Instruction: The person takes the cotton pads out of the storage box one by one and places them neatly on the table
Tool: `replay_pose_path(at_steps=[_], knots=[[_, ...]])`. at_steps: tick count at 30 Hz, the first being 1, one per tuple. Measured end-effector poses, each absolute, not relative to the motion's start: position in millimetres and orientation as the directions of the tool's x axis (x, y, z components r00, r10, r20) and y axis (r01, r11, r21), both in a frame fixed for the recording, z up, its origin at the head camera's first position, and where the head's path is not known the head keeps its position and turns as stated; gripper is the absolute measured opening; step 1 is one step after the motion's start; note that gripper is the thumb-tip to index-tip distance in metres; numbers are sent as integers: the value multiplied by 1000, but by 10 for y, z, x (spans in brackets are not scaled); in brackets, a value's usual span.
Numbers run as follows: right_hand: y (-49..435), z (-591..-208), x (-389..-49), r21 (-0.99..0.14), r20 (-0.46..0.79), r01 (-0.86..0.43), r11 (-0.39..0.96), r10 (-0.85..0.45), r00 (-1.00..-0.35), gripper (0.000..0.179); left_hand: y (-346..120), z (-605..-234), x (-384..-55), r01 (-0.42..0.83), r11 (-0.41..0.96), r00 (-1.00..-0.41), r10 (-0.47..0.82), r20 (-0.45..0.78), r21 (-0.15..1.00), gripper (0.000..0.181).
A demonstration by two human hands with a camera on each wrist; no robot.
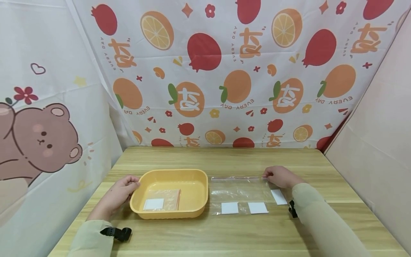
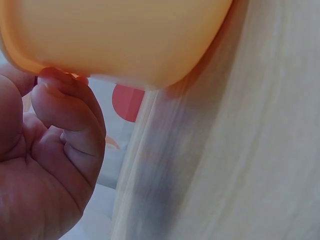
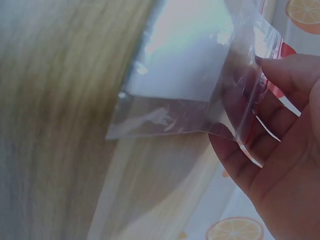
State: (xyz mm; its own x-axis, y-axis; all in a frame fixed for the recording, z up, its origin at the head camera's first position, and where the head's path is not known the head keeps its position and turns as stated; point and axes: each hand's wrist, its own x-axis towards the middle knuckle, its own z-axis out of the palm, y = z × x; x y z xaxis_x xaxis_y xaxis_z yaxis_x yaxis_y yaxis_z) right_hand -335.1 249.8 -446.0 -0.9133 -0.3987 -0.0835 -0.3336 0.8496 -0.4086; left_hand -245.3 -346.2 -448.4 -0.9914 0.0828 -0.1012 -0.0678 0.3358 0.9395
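A yellow plastic tray (image 1: pixel 201 208) sits on the table with a small clear zip bag (image 1: pixel 170 200) inside, a white square showing in it. My left hand (image 1: pixel 119 192) grips the tray's left rim; the left wrist view shows the fingertips bent against the tray's edge (image 2: pixel 115 75). Right of the tray, clear zip bags lie side by side, with white squares (image 1: pixel 229 207) in their lower parts. At the rightmost zip bag (image 3: pixel 175 117), my right hand (image 1: pixel 282 177) pinches the red-striped top edge, thumb on one side and fingers behind the film.
The wooden table (image 1: pixel 205 235) meets a fruit-print curtain (image 1: pixel 205 85) at the back. A bear-print cloth (image 1: pixel 45 139) hangs on the left and a pale cloth (image 1: pixel 379 142) on the right.
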Motion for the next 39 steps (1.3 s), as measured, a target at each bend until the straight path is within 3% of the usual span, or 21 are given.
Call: replay_pose_path(at_steps=[22, 39], knots=[[2420, -4532, -3398, -358, -26, -292, 887, -322, -947, 20, -3464, -4490, -2442, -64, 313, -991, 92, -98, 948, 35], [2326, -4382, -3335, -494, -8, -249, 833, -291, -957, 19, -3467, -4488, -2448, -67, 335, -992, 81, -100, 940, 35]])
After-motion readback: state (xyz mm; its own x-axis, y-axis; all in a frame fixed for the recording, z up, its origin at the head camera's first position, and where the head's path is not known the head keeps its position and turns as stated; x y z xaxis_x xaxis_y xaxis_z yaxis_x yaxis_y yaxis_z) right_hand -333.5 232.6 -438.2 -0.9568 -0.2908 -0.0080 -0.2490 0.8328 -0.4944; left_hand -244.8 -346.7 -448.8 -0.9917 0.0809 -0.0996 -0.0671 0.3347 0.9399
